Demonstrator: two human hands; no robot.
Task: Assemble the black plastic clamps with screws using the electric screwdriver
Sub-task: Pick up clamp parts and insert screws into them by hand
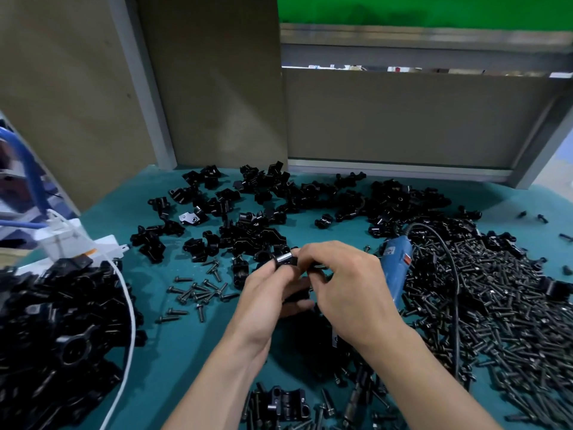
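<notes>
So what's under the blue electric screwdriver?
The blue electric screwdriver rests on the edge of the black screw heap; its lower end is hidden behind the right hand.

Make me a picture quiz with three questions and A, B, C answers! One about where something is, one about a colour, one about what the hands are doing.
1. Where does the blue screwdriver lie?
A. Beside the big screw pile
B. On the white box
C. On the far wall

2. What colour is the table top?
A. Red
B. Teal
C. Yellow

3. What are the left hand and right hand doing?
A. Lying flat
B. Pointing at the wall
C. Pinching black clamp parts

Answers: 1 A, it lies on the table at the pile's edge. 2 B, the bare cover between the parts is teal. 3 C, the fingers of both hands curl round the black pieces.
</notes>
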